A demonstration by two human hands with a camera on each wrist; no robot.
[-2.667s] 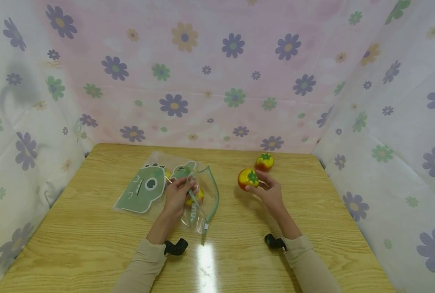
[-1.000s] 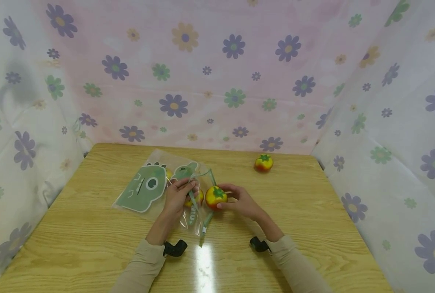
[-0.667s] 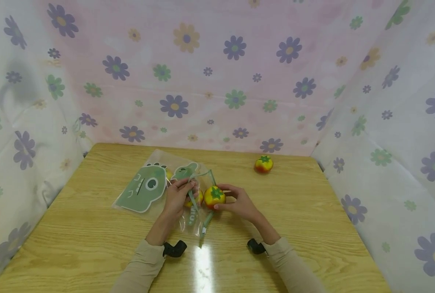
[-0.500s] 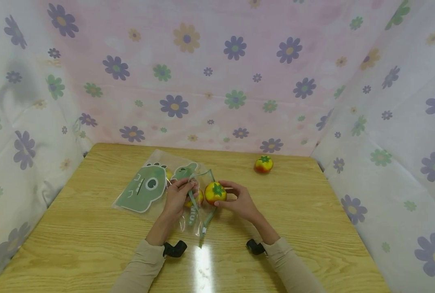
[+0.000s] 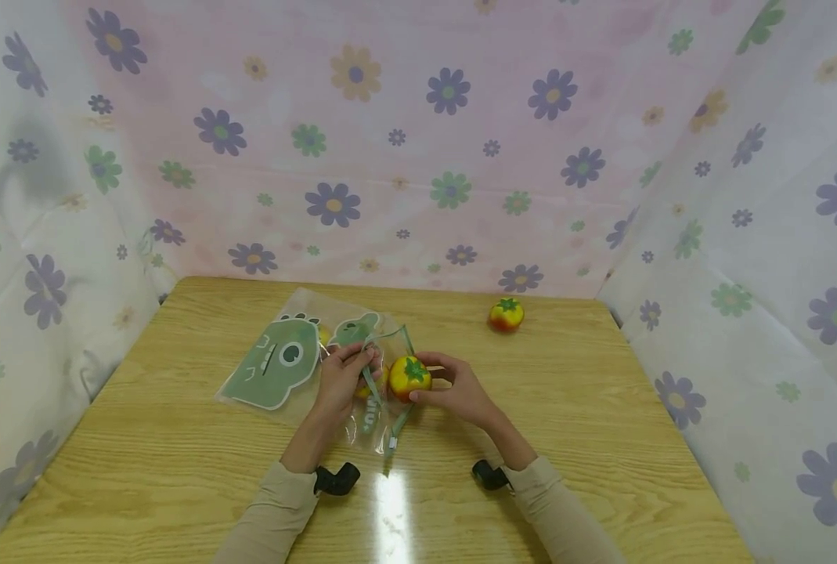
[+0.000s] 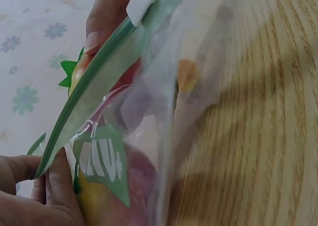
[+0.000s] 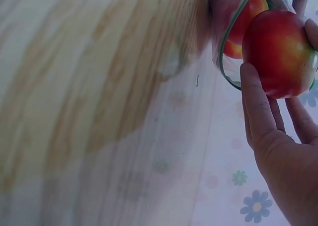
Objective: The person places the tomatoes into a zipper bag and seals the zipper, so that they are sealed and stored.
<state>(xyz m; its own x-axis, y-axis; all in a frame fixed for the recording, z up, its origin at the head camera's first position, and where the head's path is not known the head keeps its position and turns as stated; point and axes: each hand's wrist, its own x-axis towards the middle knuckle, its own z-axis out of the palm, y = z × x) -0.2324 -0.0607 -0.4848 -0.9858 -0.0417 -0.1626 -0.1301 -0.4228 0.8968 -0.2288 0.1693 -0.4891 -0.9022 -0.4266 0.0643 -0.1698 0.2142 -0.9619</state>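
My left hand pinches the green-edged rim of a clear slider zip bag printed with green dinosaur faces. In the left wrist view its thumb and fingers close on that green strip. My right hand grips a red-and-yellow toy fruit with a green leafy top, like a persimmon. This fruit is right at the parted mouth of the bag; in the right wrist view it overlaps the green rim. Similar fruit shows inside the bag, partly hidden by my left hand and the print.
Another such fruit stands near the back right of the wooden table. The bag's white slider lies at the near end of the mouth. Flower-patterned cloth rises behind the table and along both sides.
My right hand has carried its fruit from the right, near the back fruit, leftward to the bag's mouth. Since half a second ago it has dipped slightly left and down. My left hand stays put.
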